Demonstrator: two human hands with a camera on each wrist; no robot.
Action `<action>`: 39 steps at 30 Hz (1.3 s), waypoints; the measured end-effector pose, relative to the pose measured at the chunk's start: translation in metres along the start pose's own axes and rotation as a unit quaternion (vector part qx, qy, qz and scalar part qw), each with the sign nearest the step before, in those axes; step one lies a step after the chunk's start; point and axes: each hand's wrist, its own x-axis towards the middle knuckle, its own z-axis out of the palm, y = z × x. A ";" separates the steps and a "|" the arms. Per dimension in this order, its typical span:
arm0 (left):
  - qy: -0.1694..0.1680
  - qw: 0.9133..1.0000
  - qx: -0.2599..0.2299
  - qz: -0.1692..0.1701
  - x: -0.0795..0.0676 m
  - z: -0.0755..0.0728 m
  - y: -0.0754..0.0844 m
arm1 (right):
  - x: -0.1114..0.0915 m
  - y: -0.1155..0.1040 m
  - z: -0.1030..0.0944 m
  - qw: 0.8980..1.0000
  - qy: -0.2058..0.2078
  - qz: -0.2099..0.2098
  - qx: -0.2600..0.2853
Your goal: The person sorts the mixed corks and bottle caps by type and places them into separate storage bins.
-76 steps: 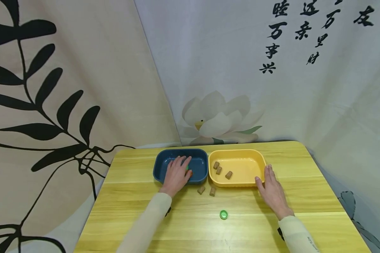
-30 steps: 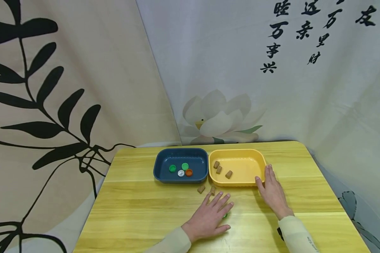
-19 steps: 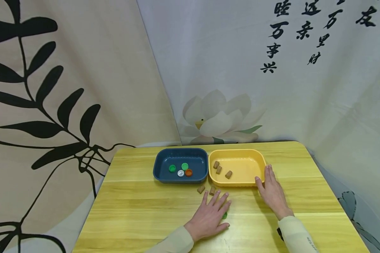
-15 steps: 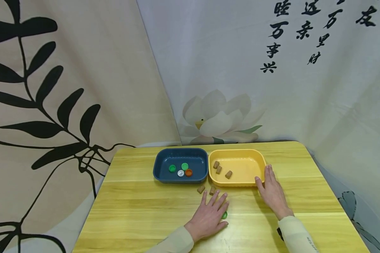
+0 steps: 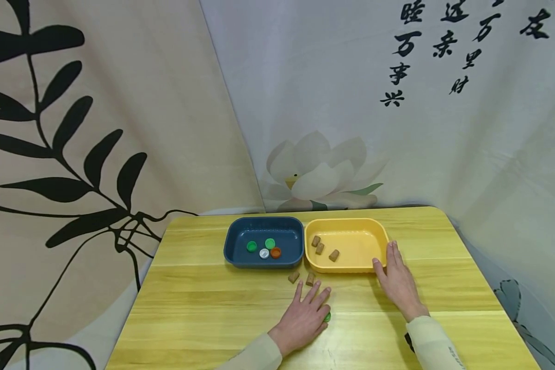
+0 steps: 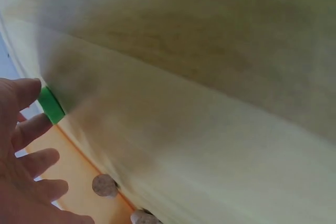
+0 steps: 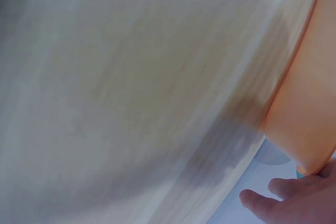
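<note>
Over the table's near middle, my left hand (image 5: 299,321) pinches a green bottle cap (image 5: 327,317) between thumb and index finger. The left wrist view shows this green cap (image 6: 51,105) on edge between the two fingertips, the other fingers spread. Two corks (image 5: 310,279) lie on the table just beyond that hand. My right hand (image 5: 401,281) rests with straight fingers against the right end of the yellow tray (image 5: 356,244), its thumb at the near corner. Three corks (image 5: 334,255) are in that tray. The blue tray (image 5: 240,231) beside it holds green, white and orange bottle caps (image 5: 275,252).
Both trays stand side by side near the far edge of the wooden table (image 5: 189,308). Behind the table hangs a white cloth (image 5: 324,77) printed with a flower and characters. A cloth with dark leaves (image 5: 55,190) hangs at the left.
My left hand came back from the blue tray to the green cap on the table, and its thumb and index finger have closed on it. The right hand has stayed at the yellow tray.
</note>
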 end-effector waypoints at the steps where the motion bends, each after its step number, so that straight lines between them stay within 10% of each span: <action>1: 0.001 1.000 0.000 0.000 -0.001 0.000 0.000 | 0.000 0.000 0.000 1.000 0.000 0.000 0.000; 21: 0.038 0.997 -0.056 -0.046 -0.017 0.001 -0.006 | -0.001 0.000 0.001 1.000 0.004 0.000 -0.005; 39: 0.137 0.969 -0.130 -0.158 -0.038 -0.009 -0.059 | 0.001 0.002 0.002 1.000 0.007 -0.004 -0.001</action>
